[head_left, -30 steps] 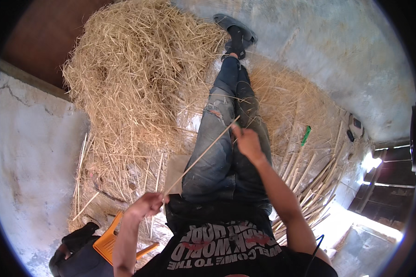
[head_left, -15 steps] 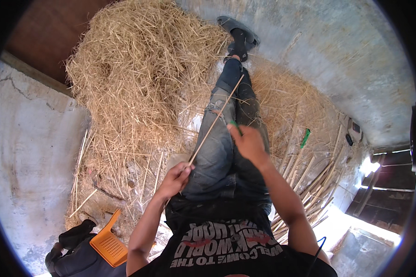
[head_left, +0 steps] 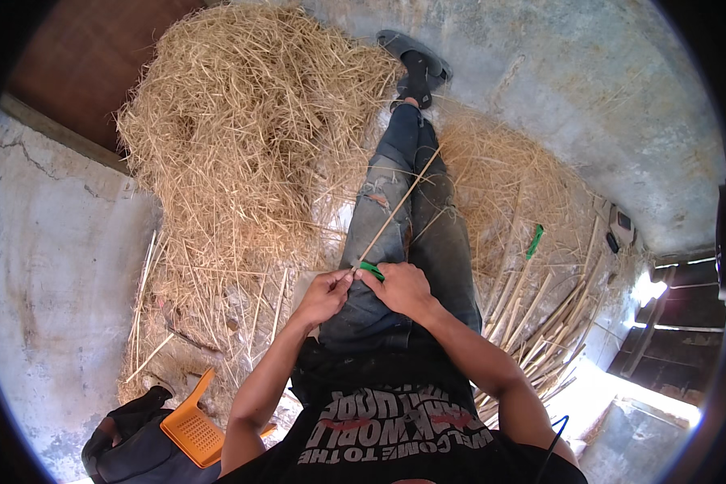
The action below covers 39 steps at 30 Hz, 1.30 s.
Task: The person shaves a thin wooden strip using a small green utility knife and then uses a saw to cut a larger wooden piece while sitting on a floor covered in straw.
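Note:
A thin pale stick, apparently split bamboo, slants up and to the right over my outstretched legs in torn jeans. My left hand pinches its lower end above my lap. Close against that hand, my right hand is closed round a green-handled knife. The knife meets the stick just above my left fingertips; most of its blade is hard to make out. My two hands almost touch.
A big heap of straw lies ahead to the left. Many loose sticks are on the right, near a green strip. An orange plastic chair and a person in dark clothes are at the lower left. Concrete walls stand around.
My right hand has come back toward me with the knife, from further along the stick to beside my left hand. My left hand has shifted slightly up and right.

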{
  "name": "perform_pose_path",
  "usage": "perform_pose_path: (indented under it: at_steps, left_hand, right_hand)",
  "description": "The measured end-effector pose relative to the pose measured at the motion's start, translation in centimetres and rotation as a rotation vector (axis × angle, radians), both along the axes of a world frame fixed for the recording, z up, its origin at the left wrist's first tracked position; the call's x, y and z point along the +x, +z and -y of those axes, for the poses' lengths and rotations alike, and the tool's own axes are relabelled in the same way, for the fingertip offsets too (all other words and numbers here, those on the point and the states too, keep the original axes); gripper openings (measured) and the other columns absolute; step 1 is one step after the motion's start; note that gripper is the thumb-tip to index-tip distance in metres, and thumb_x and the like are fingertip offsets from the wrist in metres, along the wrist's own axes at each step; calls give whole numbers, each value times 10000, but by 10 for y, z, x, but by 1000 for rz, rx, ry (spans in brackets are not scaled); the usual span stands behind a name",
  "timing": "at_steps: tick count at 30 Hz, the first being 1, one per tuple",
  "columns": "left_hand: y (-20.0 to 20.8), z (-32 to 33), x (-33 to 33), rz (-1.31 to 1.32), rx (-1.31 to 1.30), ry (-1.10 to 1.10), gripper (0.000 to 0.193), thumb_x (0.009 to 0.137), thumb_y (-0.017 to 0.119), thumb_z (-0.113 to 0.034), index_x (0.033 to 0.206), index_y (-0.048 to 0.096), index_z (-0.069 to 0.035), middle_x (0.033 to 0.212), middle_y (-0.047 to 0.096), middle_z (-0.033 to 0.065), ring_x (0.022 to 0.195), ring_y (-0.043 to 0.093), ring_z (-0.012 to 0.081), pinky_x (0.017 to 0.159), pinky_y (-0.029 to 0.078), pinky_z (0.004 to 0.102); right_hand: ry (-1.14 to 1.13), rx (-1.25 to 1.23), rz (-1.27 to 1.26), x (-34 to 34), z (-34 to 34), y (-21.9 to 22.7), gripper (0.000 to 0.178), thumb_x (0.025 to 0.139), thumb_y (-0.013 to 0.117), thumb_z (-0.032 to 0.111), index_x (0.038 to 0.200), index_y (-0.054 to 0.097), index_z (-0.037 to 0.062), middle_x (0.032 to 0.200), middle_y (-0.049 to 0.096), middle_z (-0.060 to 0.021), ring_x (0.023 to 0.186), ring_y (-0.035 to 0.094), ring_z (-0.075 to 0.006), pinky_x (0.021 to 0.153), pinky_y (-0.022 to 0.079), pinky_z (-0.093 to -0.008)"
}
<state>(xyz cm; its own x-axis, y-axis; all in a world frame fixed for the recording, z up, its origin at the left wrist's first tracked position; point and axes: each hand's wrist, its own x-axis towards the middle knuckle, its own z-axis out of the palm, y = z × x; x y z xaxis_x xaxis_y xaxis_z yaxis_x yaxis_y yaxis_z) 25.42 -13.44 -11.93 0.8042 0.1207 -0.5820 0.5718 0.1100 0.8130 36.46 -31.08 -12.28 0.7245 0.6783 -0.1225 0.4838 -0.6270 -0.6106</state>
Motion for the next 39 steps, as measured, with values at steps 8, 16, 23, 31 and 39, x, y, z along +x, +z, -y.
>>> perform_pose_path:
  at_steps: [8,16,23,31,39]
  left_hand:
    - [-2,-9,-31,67,326,-90,284,1062,564,-217,1231,705,-37,644,473,-53,576,408,49,541,361,243]
    - [45,-33,-91,-4,293,-53,278,1063,565,-197,1245,701,-37,622,466,-62,533,407,40,507,349,250]
    - [74,-75,-157,113,189,-263,273,1071,538,-150,1258,691,-22,625,510,-50,554,406,43,514,343,226]
    - [43,-56,-117,-26,142,3,276,1099,477,-238,1087,670,-41,592,418,-50,518,366,60,497,318,246]
    - [12,-14,7,79,170,-85,266,1084,497,-222,1043,665,-20,661,438,-38,599,415,67,569,364,252]
  right_hand:
    - [-139,-44,3,14,1,-16,594,967,541,597,789,723,60,741,694,-214,738,698,-421,682,562,-518]
    - [-16,28,34,16,-9,-3,601,966,543,601,783,705,52,720,670,-215,724,666,-449,671,535,-528]
    - [-668,-126,382,192,177,-125,531,994,546,529,943,735,35,836,693,-273,830,687,-444,717,542,-543]
    - [-802,76,189,185,149,23,563,1006,571,493,827,711,-22,710,657,-262,685,674,-401,655,486,-473]
    - [-97,90,-68,35,8,28,593,971,549,586,855,721,30,799,692,-249,798,689,-445,712,544,-525]
